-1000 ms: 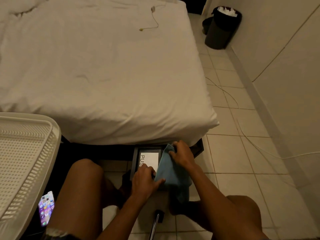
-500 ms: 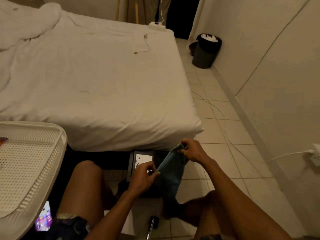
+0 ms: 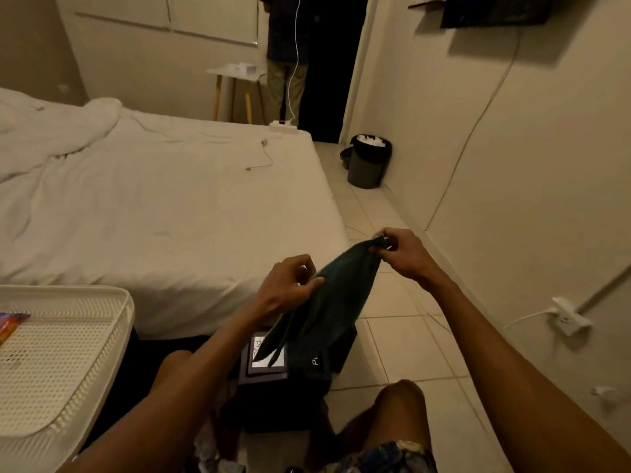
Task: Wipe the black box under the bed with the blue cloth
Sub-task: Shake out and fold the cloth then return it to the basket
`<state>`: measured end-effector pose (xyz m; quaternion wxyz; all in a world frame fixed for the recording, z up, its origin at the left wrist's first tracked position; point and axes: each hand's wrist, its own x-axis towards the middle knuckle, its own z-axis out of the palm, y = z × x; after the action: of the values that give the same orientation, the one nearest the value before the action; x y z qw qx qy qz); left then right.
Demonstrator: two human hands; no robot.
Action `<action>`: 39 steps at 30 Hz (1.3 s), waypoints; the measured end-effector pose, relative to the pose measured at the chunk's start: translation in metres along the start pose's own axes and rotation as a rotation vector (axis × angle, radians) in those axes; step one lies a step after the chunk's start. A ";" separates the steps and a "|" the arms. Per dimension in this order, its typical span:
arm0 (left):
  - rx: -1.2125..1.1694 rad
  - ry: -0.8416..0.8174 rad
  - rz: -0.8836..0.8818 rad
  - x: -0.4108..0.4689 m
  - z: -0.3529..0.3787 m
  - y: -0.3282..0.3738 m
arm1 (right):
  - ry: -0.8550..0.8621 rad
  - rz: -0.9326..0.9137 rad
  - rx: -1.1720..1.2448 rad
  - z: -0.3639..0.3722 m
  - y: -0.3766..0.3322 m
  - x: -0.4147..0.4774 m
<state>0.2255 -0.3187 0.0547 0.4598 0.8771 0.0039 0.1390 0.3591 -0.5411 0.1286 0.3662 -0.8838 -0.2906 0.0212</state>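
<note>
Right now the blue cloth [image 3: 336,308] hangs in the air, stretched between both hands. The right hand [image 3: 401,254] pinches its top corner between thumb and curled fingers, and the left hand [image 3: 290,291] pinches a lower edge. The cloth's tail droops over the black box [image 3: 264,377], which sits on the floor tiles at the near edge of the bed [image 3: 170,216], between the person's knees. Whether cloth meets lid I cannot tell in this dim light.

Such light pinches could let a corner slip, and a loose, unfolded cloth would likely skate over the lid and miss patches. A firm wipe might also shove the box away under the mattress overhang, which shades its far side.

A white perforated basket [image 3: 58,353] crowds the left, and a bin [image 3: 368,165] stands far right by the wall.
</note>
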 end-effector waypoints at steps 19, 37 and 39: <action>0.192 0.071 -0.182 -0.011 0.010 -0.001 | 0.219 -0.219 -0.023 -0.082 -0.106 -0.007; -0.046 0.043 0.027 -0.019 0.078 0.032 | 0.140 -0.230 -0.044 -0.114 -0.115 -0.022; -0.050 0.064 0.022 -0.022 0.084 0.033 | 0.124 -0.235 -0.042 -0.114 -0.116 -0.024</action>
<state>0.2214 -0.4082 0.0308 0.4794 0.8606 0.0055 0.1720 0.3099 -0.5605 0.2846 0.3648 -0.8508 -0.3692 -0.0823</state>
